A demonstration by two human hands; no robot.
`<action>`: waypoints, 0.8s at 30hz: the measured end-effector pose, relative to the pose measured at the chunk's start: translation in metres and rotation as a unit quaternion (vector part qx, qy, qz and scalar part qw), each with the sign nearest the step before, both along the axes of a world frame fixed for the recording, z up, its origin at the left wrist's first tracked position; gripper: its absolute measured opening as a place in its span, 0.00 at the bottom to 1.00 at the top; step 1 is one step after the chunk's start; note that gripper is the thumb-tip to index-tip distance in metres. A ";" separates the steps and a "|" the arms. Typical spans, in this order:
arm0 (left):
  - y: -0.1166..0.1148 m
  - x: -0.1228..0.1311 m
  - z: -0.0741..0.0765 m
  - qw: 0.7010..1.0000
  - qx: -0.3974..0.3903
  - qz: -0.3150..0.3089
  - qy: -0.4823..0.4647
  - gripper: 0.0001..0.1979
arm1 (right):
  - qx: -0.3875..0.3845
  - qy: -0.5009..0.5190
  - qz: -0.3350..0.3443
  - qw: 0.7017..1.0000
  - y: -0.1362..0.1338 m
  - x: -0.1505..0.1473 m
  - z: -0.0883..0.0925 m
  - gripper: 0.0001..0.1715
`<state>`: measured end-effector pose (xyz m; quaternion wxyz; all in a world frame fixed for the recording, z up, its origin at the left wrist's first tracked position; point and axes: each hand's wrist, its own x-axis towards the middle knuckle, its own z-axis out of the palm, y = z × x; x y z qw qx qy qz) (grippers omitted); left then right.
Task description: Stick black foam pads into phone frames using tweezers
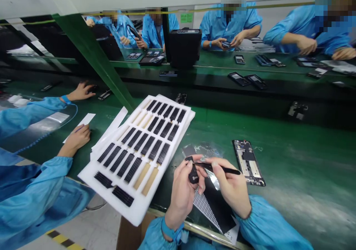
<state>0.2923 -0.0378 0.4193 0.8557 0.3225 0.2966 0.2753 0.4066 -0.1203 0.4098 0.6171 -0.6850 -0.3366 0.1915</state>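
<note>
My left hand (182,194) pinches a small black part (193,175) between thumb and fingers. My right hand (230,185) grips a slim black pointed tool (222,167), possibly tweezers, with its tip at that part. Below both hands lie a black sheet (218,205) and a perforated silver sheet (204,203). A crumpled clear plastic bag (201,150) sits just beyond them. To the right, an opened phone frame (248,162) lies on the green belt. On my left rests a white foam tray (136,150) holding rows of black strips and tan strips.
A co-worker's blue-sleeved hands (78,139) work at the left of the green conveyor belt (300,161). A green diagonal beam (94,63) crosses the view. Beyond it, several blue-clad people handle phones along a second belt, beside a black box (185,48).
</note>
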 end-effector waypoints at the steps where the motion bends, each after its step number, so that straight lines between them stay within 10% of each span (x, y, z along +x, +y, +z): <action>1: 0.001 0.000 -0.003 1.000 0.012 0.021 0.014 0.16 | 0.006 0.006 -0.012 1.000 0.001 0.008 -0.002 0.17; 4: 0.010 0.000 -0.014 0.964 0.199 0.077 0.159 0.19 | 0.023 0.080 -0.080 0.993 0.008 0.050 -0.015 0.22; 9: 0.025 0.013 -0.031 0.767 0.541 -0.046 0.341 0.21 | -0.037 0.145 -0.065 0.987 0.025 0.112 -0.054 0.32; 18: 0.034 0.060 -0.046 0.534 0.678 -0.212 0.459 0.36 | -0.055 0.141 -0.002 0.988 0.041 0.111 -0.085 0.33; 24: 0.036 0.065 -0.054 0.486 0.695 -0.248 0.468 0.36 | -0.068 0.113 0.008 0.991 0.038 0.112 -0.085 0.30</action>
